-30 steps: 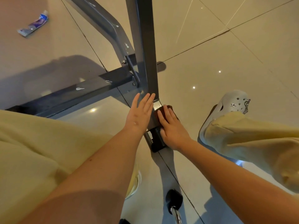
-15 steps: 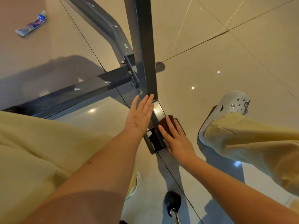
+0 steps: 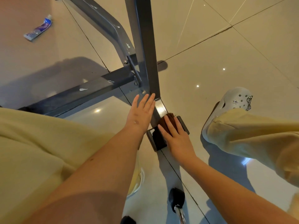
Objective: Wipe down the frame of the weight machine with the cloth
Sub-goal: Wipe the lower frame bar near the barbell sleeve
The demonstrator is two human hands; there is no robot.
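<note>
Cloth [image 3: 169,118] under R grip [image 3: 178,139], pressed flat on frame [image 3: 145,46] foot.

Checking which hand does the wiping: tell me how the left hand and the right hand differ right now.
The left hand is bare and lies flat against the foot of the upright post; the right hand presses the brown cloth onto the low base bar. The left hand reaches farther up the picture; the right hand sits nearer, by the black end cap. Both have straight fingers, palms down.
</note>
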